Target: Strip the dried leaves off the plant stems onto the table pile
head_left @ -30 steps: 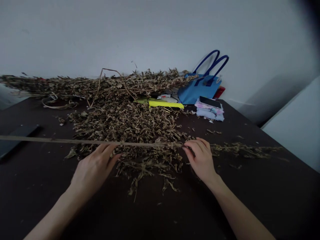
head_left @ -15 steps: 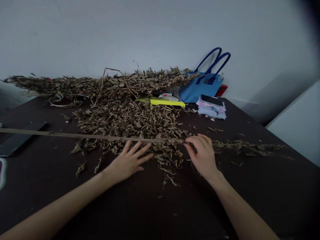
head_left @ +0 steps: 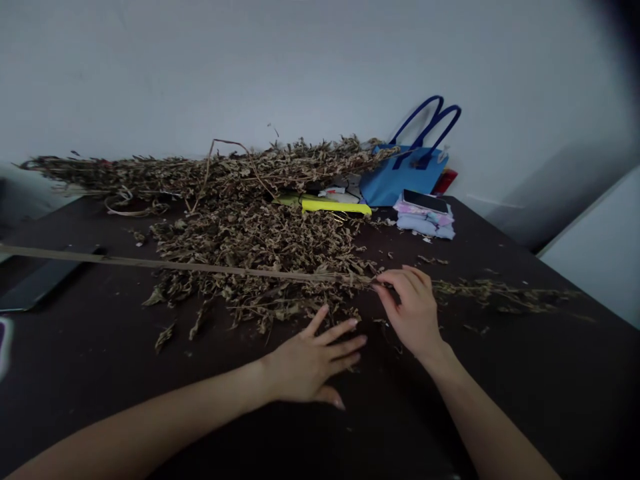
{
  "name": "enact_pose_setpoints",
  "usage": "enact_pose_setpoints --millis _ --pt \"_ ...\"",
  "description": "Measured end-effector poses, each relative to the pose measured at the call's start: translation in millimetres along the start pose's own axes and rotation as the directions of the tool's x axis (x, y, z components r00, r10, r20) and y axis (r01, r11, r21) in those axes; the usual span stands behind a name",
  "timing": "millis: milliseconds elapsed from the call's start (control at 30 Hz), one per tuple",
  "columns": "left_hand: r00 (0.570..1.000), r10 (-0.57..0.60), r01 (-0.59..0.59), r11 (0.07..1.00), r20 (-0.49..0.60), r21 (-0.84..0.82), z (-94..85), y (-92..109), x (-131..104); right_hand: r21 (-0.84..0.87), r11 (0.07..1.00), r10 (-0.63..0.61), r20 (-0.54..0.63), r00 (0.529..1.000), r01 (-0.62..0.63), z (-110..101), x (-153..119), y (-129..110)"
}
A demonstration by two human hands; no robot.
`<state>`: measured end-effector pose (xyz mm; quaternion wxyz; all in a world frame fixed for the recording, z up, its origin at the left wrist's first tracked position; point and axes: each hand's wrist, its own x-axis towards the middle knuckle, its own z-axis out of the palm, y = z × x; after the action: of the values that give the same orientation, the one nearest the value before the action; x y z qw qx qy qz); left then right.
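A long dried plant stem (head_left: 240, 271) stretches across the dark table from the left edge, and its leafy end (head_left: 493, 293) reaches out to the right. My right hand (head_left: 413, 310) pinches this stem between thumb and fingers, right of the middle. Lower and to the left, my left hand (head_left: 313, 360) lies spread with its palm down, near the front edge of a heap of dry, curled leaves (head_left: 260, 237). Whether loose leaves lie beneath the left palm is hidden.
A bundle of dried leafy stalks (head_left: 200, 173) lies along the wall. Behind the heap is a yellow object (head_left: 336, 205), beside a blue bag (head_left: 400, 177). A phone (head_left: 425, 201) rests on folded cloth (head_left: 425, 223). A dark flat object (head_left: 40, 283) lies at left under the stem.
My left hand has moved right and toward me, away from the stem. Some loose leaves at the front of the heap have shifted. My right hand keeps its pinch.
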<state>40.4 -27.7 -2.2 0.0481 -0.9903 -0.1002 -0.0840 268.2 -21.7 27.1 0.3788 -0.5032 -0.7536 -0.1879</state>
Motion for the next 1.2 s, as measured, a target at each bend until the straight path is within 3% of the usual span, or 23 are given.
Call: enact_pose_setpoints --millis 133,167,267,333,367,467,533,600,700,833,933,1033,1133,1200 --pt "0.969 -0.247 0.246 0.968 0.021 0.05 -7.2 -20.5 -17.3 -0.008 1.0 -0.022 -0.005 1.0 0.022 0.9 -0.5 0.5" --pt "0.965 -0.26 0.258 0.965 0.034 0.041 -12.6 -22.9 -26.8 -0.008 1.0 -0.027 -0.009 1.0 0.027 0.9 -0.6 0.3" --pt "0.941 -0.331 0.333 0.943 0.075 -0.017 -27.9 -19.5 -65.4 -0.002 0.999 -0.038 -0.018 0.999 0.038 1.0 -1.3 -1.0" --pt "0.888 -0.453 0.457 0.889 0.084 -0.03 -31.6 -15.4 -98.1 0.005 0.999 -0.042 -0.009 0.999 0.042 1.3 -1.9 -2.1" --pt "0.841 -0.536 0.539 0.842 0.069 -0.025 -30.9 -15.2 -115.7 0.007 0.999 -0.044 -0.004 0.999 0.044 1.4 -2.2 -2.7" --pt "0.635 -0.771 0.772 0.636 -0.039 0.0 -21.2 -26.2 -167.9 0.014 0.999 -0.05 0.01 0.999 0.05 2.1 -2.8 -4.4" --pt "0.5 -0.856 0.864 0.504 -0.13 -0.001 -12.7 -40.2 -195.5 0.021 0.998 -0.052 0.017 0.999 0.051 2.9 -3.0 -5.2" --pt "0.428 -0.893 0.899 0.437 -0.138 -0.039 -6.0 -54.7 -210.8 0.027 0.998 -0.051 0.027 0.998 0.05 4.1 -3.1 -5.6" --pt "0.443 -0.89 0.884 0.454 -0.108 -0.115 -0.5 -72.8 -206.4 0.03 0.998 -0.054 0.03 0.998 0.053 6.5 -3.4 -5.4" --pt "0.511 -0.851 0.831 0.525 -0.119 -0.185 3.2 -93.6 -169.1 0.021 0.998 -0.061 0.033 0.998 0.06 8.5 -3.7 -4.6" --pt "0.557 -0.828 0.79 0.551 -0.063 -0.267 5.6 -107.2 -142.9 0.02 0.999 -0.049 0.055 0.997 0.048 8.6 -3.7 -4.2" --pt "0.52 -0.853 0.812 0.512 -0.05 -0.28 5.5 -109.4 -126.9 0.034 0.999 -0.033 0.067 0.997 0.031 8.2 -3.8 -3.6" --pt "0.453 -0.87 0.853 0.486 -0.194 -0.191 0.7 -93.0 -115.8 0.038 0.999 -0.026 0.078 0.997 0.023 8.0 -4.3 -3.6" --pt "0.48 -0.827 0.84 0.529 -0.293 -0.119 -4.2 -75.6 -107.9 0.038 0.999 -0.033 0.086 0.996 0.03 8.5 -5.0 -4.2"
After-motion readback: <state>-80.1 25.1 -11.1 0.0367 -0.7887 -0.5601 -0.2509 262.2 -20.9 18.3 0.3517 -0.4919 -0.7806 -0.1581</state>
